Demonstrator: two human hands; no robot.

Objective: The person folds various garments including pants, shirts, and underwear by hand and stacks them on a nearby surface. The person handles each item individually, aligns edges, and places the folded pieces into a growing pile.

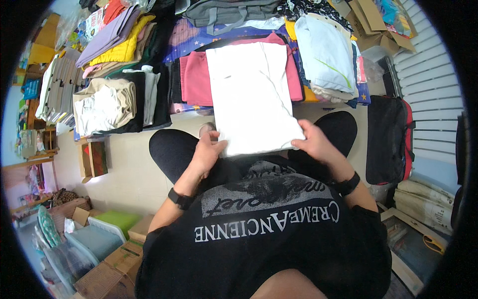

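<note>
A white folded garment (254, 97) stretches from the bed's near edge toward my lap. My left hand (207, 151) pinches its near left corner between thumb and fingers. At the near right corner, my right hand (313, 139) grips the cloth, thumb on top. The far part of the white garment rests over a pink folded garment (196, 80), which shows on both sides of it. Black cloth (175, 82) peeks out beneath the pink one. How many layers the white garment has cannot be told.
Left of me are a beige and white clothes pile (104, 104), a purple garment (108, 37) on a stack, and upright books (61, 86). Light-blue folded clothing (323, 56) lies right, a grey bag (231, 13) behind. A black-and-red bag (388, 140) stands by the radiator (429, 93).
</note>
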